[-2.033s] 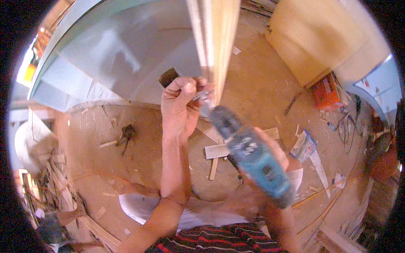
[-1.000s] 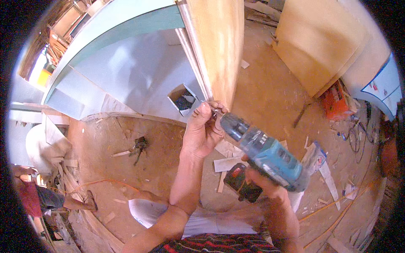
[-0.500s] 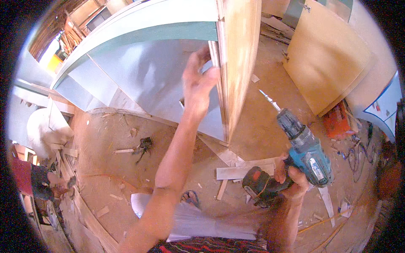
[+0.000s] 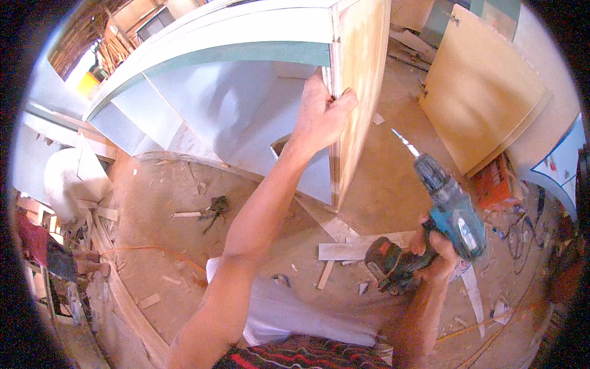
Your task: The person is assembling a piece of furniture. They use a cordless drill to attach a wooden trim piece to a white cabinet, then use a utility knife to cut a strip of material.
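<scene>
Black cloth with wavy red and pale stripes [image 4: 307, 358], the wearer's shirt, is nearest, well below a light-yellow, grained wooden panel [image 4: 358, 92] that stands upright. White cloth [image 4: 295, 317] covers the wearer's thighs, also below the panel.

To the lower right of the panel, the right hand [image 4: 439, 252] wraps closely around the grip of a teal-and-black cordless drill [image 4: 458, 218] with a dark, blocky battery [image 4: 387, 263]. A slim, silvery metal bit [image 4: 405, 142] sticks out of the chuck, its tip angled up and leftward, to the right of the panel and apart from it.

The left hand [image 4: 322, 117] is at the panel's left edge, narrow, with fingers curled in. Some fingertips are hidden, so whether it pinches the edge or something small cannot be told. Left of the panel, partly behind the left wrist, shows a small, pale box with a dark inside [image 4: 279, 144].

Stretching away leftward from the panel is a curved cabinet, white along the top with grey-blue inner faces [image 4: 246, 27]. Below the panel, flat, pale wooden offcuts [image 4: 353, 251] lie on the brown floor [image 4: 258, 206]. Far to the panel's left is a person in a dark red top [image 4: 34, 240]. Right of the panel, farther off, are an orange-red box [image 4: 495, 184] and a broad tan board with metal hinges [image 4: 482, 86].
</scene>
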Action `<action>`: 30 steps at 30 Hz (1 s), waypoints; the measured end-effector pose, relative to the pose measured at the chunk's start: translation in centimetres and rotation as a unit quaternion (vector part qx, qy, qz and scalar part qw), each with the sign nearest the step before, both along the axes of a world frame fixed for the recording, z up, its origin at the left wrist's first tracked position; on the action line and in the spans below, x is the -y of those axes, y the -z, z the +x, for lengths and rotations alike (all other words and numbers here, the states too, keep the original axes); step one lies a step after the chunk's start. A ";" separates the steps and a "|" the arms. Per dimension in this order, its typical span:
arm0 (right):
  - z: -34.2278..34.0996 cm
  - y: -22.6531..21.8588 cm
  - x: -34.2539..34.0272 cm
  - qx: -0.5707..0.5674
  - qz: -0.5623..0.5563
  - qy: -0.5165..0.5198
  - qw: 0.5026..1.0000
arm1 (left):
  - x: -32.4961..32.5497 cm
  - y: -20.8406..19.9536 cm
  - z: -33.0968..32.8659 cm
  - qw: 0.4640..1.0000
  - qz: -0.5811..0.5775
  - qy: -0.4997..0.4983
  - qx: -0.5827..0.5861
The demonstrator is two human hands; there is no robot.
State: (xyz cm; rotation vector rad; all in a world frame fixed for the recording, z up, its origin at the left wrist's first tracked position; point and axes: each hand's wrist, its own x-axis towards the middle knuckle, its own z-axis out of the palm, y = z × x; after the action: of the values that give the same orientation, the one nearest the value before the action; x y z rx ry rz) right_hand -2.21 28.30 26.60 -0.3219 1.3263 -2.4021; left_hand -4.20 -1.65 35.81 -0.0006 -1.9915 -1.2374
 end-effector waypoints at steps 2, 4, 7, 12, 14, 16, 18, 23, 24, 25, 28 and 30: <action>-1.6 -0.4 -0.3 0.000 0.020 -0.021 1.000 | 0.2 0.1 -0.1 0.999 -0.022 -0.023 -0.003; -2.6 -2.0 0.3 -0.022 0.038 -0.010 0.999 | 0.5 0.3 -0.5 0.998 -0.041 -0.043 -0.007; -5.2 -2.5 0.1 -0.025 0.060 -0.066 0.996 | 0.7 0.7 0.3 0.997 -0.051 -0.054 0.014; -5.8 -3.3 1.0 0.024 0.034 -0.087 0.995 | 0.8 -0.8 0.9 0.999 -0.013 -0.018 0.048; -6.1 -2.0 1.1 0.042 0.034 -0.114 0.992 | 0.8 -0.8 0.9 0.999 -0.008 -0.017 0.051; -5.9 -1.2 1.5 0.057 0.014 -0.129 0.990 | 0.2 -1.2 1.1 0.998 0.000 -0.034 0.060; -5.7 -1.1 2.1 0.053 0.021 -0.139 0.989 | 0.7 -0.6 0.7 0.999 0.025 -0.020 0.037; -6.2 -0.6 2.7 0.059 0.039 -0.134 0.988 | 1.2 0.1 0.3 0.998 0.055 -0.010 0.019; -6.5 -0.4 2.6 0.058 0.037 -0.139 0.988 | 1.0 -0.1 0.4 0.998 0.063 -0.005 0.015; -6.7 -0.3 2.6 0.056 0.035 -0.143 0.987 | 0.9 -0.3 0.5 0.997 0.070 0.000 0.010; -7.3 -0.2 2.5 0.055 0.047 -0.142 0.987 | 0.8 -0.6 0.6 0.999 0.033 0.005 0.005; -7.5 -0.1 2.5 0.038 0.056 -0.146 0.987 | 1.0 -0.2 0.4 0.998 0.057 0.014 0.011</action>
State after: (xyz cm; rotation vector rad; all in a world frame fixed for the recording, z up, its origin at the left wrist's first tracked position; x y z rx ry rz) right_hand -9.73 25.81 26.73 -0.3623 1.2760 -2.0703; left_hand -3.76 -2.63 35.96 0.0417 -1.9433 -1.3742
